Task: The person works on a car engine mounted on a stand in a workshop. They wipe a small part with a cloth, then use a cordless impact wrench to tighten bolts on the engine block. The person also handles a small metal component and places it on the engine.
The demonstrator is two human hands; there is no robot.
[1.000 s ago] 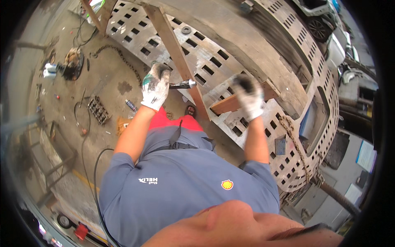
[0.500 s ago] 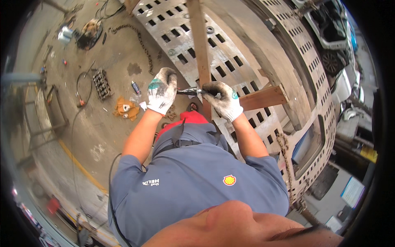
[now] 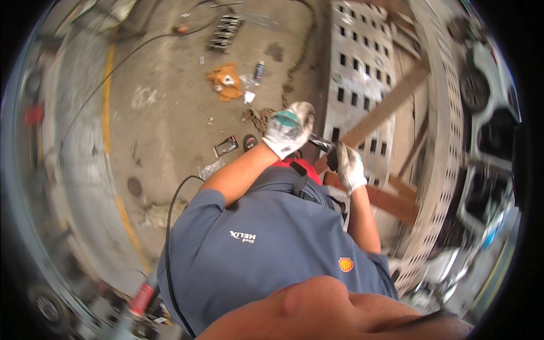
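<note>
Two gloved hands, left hand (image 3: pixel 289 129) and right hand (image 3: pixel 349 167), each closed on one dark metal tool (image 3: pixel 322 144) between them; orange rag (image 3: pixel 225 80) and small can (image 3: pixel 259 71) lie on the floor well beyond.

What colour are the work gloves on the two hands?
White knit; the left hand glove has a teal-green patch on its back, while the right hand shows greyish smudges. Head view.
</note>
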